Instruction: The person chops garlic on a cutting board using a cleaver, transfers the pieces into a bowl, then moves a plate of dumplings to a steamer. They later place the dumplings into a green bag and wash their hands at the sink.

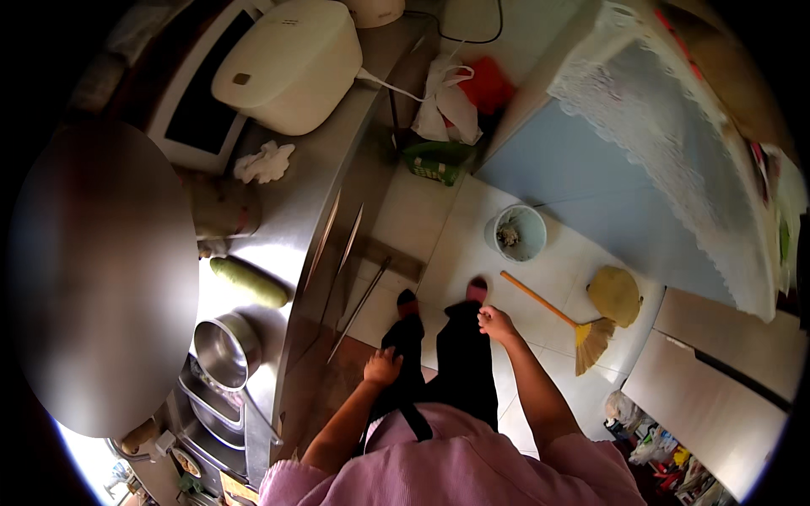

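Note:
My left hand [383,367] hangs in front of my left thigh, its fingers loosely bent and slightly apart, with nothing visible in it. Curled in a loose fist beside my right leg is my right hand [495,324]; no held thing shows. Nearest to it on the floor lies a short broom [553,306] with an orange handle and yellow bristles. A yellowish-brown rounded thing [614,297], its kind unclear, is beside the bristles. Ahead of my feet stands a pale bucket [526,236] with some refuse inside.
Along the left runs a steel counter [308,181] with a white rice cooker [295,63], a crumpled white cloth [265,163], a green gourd [249,282] and a steel pot [226,350] by the sink [221,413]. A thin pole [360,309] slants nearby. A lace-covered cabinet [591,160] stands right.

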A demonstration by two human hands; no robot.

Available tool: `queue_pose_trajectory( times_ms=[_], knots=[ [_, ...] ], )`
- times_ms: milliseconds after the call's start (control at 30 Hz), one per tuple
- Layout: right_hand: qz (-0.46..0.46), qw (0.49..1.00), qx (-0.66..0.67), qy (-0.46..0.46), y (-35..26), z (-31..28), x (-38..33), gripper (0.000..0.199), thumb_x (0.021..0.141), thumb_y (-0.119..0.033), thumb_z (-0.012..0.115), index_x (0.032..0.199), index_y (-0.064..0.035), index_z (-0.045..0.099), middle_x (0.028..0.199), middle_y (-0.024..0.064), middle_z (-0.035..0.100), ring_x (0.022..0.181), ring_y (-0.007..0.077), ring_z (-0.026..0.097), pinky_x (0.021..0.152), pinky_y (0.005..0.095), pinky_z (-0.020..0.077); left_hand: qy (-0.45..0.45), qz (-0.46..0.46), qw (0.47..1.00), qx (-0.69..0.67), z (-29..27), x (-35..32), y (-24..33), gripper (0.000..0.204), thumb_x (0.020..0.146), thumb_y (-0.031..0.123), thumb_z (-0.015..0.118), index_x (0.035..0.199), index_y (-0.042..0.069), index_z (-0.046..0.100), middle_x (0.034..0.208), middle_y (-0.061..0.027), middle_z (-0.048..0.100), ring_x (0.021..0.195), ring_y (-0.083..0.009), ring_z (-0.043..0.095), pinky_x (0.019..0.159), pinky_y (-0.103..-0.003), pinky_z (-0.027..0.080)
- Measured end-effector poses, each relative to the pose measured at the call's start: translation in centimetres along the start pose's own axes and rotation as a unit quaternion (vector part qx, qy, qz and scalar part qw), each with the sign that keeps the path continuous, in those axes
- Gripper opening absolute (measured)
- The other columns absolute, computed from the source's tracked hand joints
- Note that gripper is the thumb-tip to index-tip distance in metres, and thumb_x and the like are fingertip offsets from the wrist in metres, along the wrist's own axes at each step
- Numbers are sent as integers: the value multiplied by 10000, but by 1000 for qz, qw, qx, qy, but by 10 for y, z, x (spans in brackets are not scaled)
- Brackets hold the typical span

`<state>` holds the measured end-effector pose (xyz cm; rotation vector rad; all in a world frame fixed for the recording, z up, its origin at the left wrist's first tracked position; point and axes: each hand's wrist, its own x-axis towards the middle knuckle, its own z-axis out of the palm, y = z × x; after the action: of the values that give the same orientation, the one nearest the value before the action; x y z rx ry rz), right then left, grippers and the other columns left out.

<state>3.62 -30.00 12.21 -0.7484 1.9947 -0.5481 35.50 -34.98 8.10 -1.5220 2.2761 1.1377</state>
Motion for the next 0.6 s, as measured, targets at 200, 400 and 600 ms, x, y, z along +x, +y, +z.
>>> queue_pose_trajectory(
  times_ms=[200, 400, 600],
  knots=[
    [102, 988, -31, -109, -52, -27, 175, 376, 831, -207, 485, 1177, -108, 376, 770, 74, 575, 571, 155, 572, 439, 264, 424, 12, -92, 996, -8, 24, 28, 44, 600, 795, 442, 452, 1284, 138, 280, 1282, -199, 299, 1153, -366, 324, 926, -486, 283],
    [-8, 993, -115, -3, -45, -24, 404, 649, 792, -163, 532, 1312, -174, 143, 865, 167, 570, 550, 225, 592, 402, 326, 457, 12, -148, 989, 5, 52, 77, 77, 664, 814, 457, 410, 1317, 81, 197, 1312, -227, 235, 1168, -371, 301, 942, -462, 271],
    [-15, 999, 17, 45, -126, -35, 504, 635, 787, -208, 565, 1293, -184, 183, 789, 134, 590, 577, 220, 610, 470, 344, 478, 4, -158, 987, 14, 36, 106, 83, 649, 822, 431, 411, 1302, 46, 206, 1298, -235, 250, 1167, -372, 300, 930, -464, 280]
  ],
)
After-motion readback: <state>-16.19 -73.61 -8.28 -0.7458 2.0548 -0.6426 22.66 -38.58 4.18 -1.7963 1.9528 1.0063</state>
